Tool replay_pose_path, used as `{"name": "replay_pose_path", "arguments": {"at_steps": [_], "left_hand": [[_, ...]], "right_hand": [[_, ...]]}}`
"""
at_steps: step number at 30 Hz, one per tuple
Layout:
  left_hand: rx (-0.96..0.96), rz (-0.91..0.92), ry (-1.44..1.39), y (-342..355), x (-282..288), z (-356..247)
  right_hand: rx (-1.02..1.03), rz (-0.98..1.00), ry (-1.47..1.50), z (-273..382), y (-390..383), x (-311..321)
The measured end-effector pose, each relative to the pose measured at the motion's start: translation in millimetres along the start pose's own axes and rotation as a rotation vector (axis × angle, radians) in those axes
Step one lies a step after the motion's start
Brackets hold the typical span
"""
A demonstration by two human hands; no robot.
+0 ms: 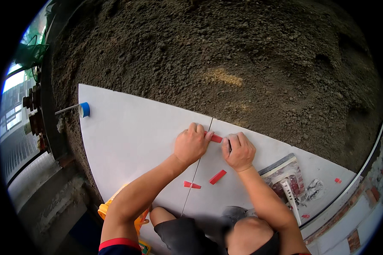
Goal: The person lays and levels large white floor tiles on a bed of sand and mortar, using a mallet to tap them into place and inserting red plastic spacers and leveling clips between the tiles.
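Note:
Over the narrow joint between two large pale tiles, my left hand (191,143) has its fingers curled and its thumb on the left end of a red tile-levelling wedge (214,137). At the wedge's other end is my right hand (239,151), its fingers bent and closed around that tip; the exact contact is partly hidden. The left tile (123,131) lies under my left forearm, the right tile (264,149) under my right. Nearer to me, a second red wedge (217,177) lies loose on the right tile. Another wedge (192,185) sits across the joint.
A trowel (290,195) with a white handle and crumpled clear plastic (315,189) lie at the right. Rough dark mortar (208,51) spreads beyond the tiles. A blue roll (84,109) sits at the left tile's edge. A yellow object (103,210) is beside my left arm.

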State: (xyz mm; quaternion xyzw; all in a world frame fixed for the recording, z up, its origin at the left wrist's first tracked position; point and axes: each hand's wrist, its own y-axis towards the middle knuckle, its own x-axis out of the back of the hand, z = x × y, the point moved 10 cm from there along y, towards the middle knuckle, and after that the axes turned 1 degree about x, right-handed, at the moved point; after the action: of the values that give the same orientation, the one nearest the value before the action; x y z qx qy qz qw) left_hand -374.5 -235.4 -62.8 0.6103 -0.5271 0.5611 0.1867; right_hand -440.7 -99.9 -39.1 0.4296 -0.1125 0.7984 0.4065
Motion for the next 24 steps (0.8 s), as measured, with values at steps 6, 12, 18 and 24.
{"name": "replay_pose_path", "arguments": {"at_steps": [6, 12, 18, 24], "left_hand": [[-0.122, -0.044, -0.009, 2.1, 8.9, -6.9], [0.234, 0.280, -0.102, 35.1, 31.4, 8.3], [0.258, -0.146, -0.253, 40.6, 47.0, 37.1], [-0.063, -0.085, -0.334, 30.6, 37.5, -10.3]], "right_hand": [[0.004, 0.016, -0.040, -1.4, -4.7, -5.9], [0.022, -0.039, -0.032, 1.9, -7.6, 0.9], [-0.009, -0.093, 0.020, -4.7, -9.5, 2.7], [-0.024, -0.126, 0.004, -6.9, -10.4, 10.1]]}}
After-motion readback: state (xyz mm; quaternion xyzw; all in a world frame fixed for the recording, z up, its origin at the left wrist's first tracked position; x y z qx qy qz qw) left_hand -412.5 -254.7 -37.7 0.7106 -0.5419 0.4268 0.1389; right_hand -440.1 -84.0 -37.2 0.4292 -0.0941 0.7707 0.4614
